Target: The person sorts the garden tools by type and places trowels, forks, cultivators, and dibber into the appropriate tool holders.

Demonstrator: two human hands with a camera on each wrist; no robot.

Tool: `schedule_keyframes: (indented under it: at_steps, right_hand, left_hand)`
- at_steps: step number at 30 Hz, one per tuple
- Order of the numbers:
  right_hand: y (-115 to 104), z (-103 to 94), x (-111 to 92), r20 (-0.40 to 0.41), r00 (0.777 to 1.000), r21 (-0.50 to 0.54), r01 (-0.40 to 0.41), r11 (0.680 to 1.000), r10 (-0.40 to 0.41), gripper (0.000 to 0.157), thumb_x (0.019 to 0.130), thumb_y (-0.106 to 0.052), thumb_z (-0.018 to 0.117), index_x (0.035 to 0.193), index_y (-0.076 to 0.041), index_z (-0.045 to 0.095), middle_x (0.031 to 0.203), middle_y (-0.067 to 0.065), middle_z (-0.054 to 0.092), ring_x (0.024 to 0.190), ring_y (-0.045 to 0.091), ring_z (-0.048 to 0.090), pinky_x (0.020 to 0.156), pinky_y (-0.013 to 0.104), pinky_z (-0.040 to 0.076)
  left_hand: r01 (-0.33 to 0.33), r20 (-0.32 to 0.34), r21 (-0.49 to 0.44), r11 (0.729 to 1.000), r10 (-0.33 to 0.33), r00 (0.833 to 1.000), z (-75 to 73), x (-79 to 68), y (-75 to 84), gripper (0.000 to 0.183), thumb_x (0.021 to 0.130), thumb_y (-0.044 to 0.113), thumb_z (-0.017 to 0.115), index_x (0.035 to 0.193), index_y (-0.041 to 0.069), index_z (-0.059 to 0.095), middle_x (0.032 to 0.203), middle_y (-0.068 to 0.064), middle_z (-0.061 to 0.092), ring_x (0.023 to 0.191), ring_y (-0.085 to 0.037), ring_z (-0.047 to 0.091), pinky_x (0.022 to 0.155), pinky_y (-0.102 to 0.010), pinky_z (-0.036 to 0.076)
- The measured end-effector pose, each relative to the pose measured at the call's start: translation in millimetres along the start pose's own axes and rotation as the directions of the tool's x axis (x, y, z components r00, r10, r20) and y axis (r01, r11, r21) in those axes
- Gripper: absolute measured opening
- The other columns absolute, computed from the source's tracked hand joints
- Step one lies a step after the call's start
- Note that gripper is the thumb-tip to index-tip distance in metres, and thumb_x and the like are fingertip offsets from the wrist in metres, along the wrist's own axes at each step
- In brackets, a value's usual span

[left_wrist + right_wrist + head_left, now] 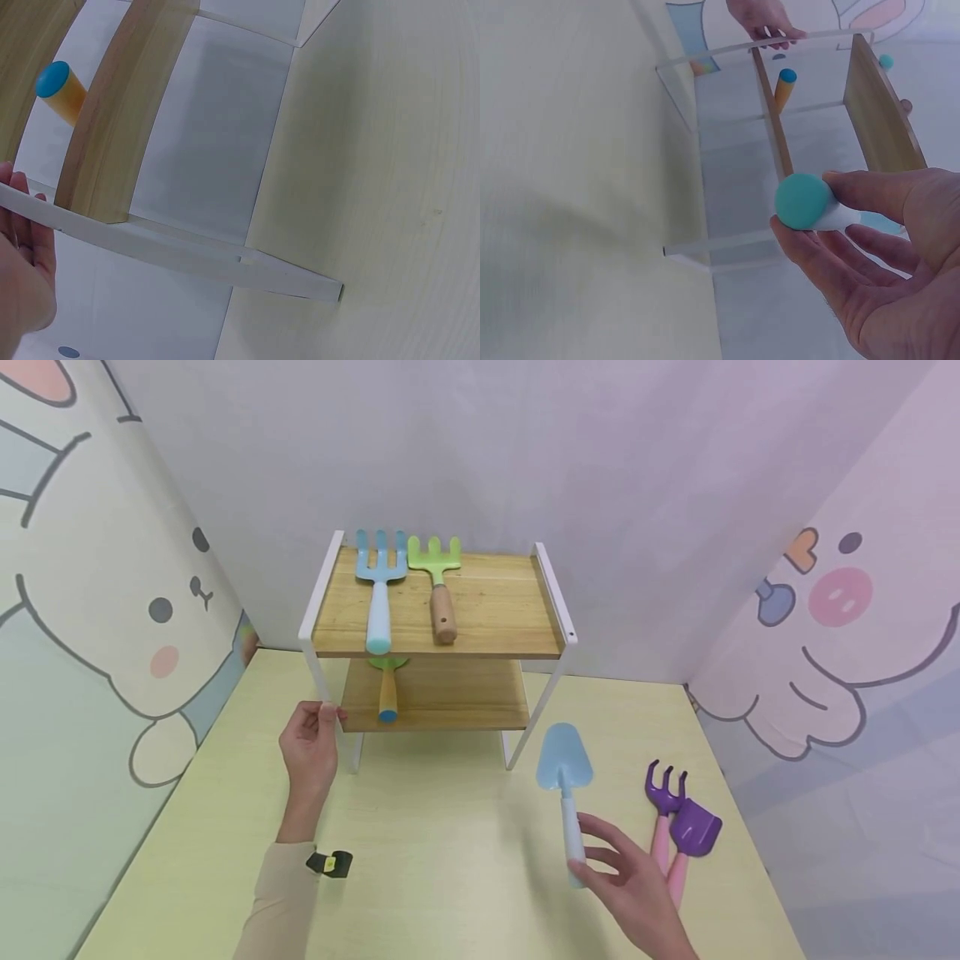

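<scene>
While the left hand (311, 747) grips a leg (318, 675) of the shelf (495, 610), the right hand (630, 885) pinches the blue spade (564, 760) above the table (435, 860), and the yellow tag (330, 863) on the strap (342, 864) looks too small to read.

Pale yellow table (435, 868); lilac-grey backdrop (637, 510) behind; cartoon figures (840, 602) printed on left and right walls (45, 860).

Orange-handled tool (387, 691), head mostly hidden by upper shelf (495, 610)
</scene>
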State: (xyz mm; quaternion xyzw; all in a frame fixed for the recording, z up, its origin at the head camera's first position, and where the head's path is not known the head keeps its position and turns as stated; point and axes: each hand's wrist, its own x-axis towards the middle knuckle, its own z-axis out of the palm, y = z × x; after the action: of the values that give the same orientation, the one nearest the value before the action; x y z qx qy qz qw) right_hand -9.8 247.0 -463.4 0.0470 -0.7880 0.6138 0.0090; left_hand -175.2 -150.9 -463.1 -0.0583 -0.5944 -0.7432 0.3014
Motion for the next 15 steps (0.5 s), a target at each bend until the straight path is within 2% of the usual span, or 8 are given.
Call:
schedule_keyframes:
  at_steps: [4,7,15]
  right_hand:
    - [-5,4.9,3,0.021,1.000,0.008,0.014,1.000,-0.014,0.055,0.090,0.005,0.075,0.141,-0.002,0.057,0.142,0.012,0.060,0.106,0.022,0.072,0.079,0.042,0.062]
    - [-8,8.9,6,0.030,0.999,0.008,0.014,1.000,-0.014,0.054,0.090,0.003,0.076,0.140,-0.005,0.058,0.142,0.014,0.059,0.107,0.022,0.071,0.079,0.041,0.062]
    - [-12,16.4,20,0.093,0.991,0.020,0.094,0.995,-0.095,0.052,0.091,0.002,0.075,0.140,-0.003,0.058,0.142,0.021,0.058,0.108,0.020,0.071,0.078,0.042,0.062]
  left_hand:
    - [0.003,-0.004,0.002,1.000,-0.003,1.000,-4.9,1.2,-12.2,0.014,0.102,-0.009,0.054,0.091,-0.018,0.055,0.081,0.000,0.071,0.075,-0.009,0.068,0.069,-0.016,0.050]
    - [0.010,-0.006,-0.003,1.000,-0.010,1.000,-9.4,2.3,-23.4,0.013,0.102,-0.008,0.055,0.092,-0.016,0.056,0.082,0.001,0.071,0.076,-0.009,0.068,0.070,-0.016,0.051]
    - [0.013,-0.009,0.002,1.000,-0.013,1.000,-11.3,3.0,-27.9,0.012,0.102,-0.006,0.057,0.092,-0.011,0.059,0.082,0.001,0.071,0.076,-0.009,0.068,0.072,-0.017,0.052]
